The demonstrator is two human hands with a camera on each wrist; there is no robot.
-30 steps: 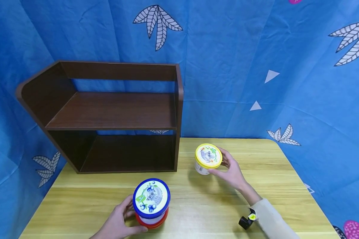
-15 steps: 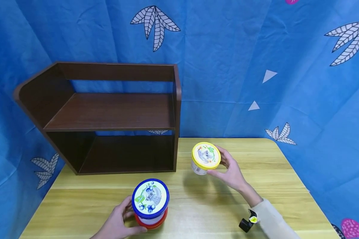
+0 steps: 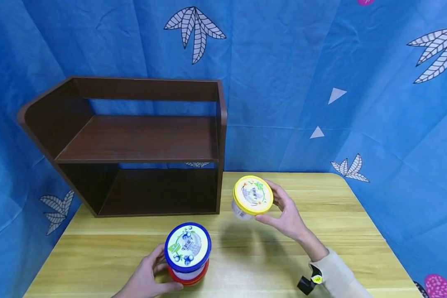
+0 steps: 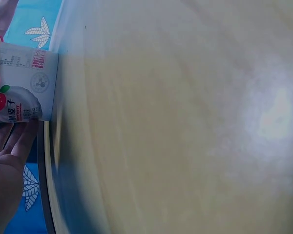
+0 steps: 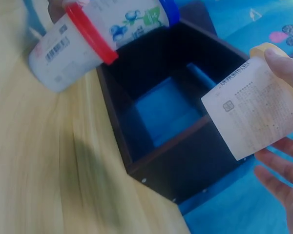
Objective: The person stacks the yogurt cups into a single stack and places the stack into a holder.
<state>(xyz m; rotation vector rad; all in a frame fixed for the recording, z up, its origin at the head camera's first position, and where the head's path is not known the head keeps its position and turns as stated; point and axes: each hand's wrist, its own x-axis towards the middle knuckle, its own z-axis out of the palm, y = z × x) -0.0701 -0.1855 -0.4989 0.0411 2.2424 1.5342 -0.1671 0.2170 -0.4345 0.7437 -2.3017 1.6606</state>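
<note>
A blue curtain with white leaf prints fills the back (image 3: 283,62). Before it lies the wood-grain worktop (image 3: 339,231), carrying a dark brown two-level shelf (image 3: 141,140) at the back left. A pale sleeve (image 3: 340,273) covers the right forearm. The left hand (image 3: 149,275), low in the head view, is curved around the red-lidded tub (image 3: 195,282), on which the blue-lidded tub (image 3: 188,247) stands stacked; both are in front of the shelf, and I cannot tell whether the lower one touches the worktop. The right hand (image 3: 287,219) grips the yellow-lidded tub (image 3: 253,195) between thumb and fingers, raised off the worktop near the shelf's lower right front corner, its shadow apart below. Blueberries decorate the blue-lidded tub and, in the left wrist view, a strawberry the red-lidded one. Smallest is the black device (image 3: 306,285) at the right wrist, bearing a yellow sticker (image 3: 316,279).
</note>
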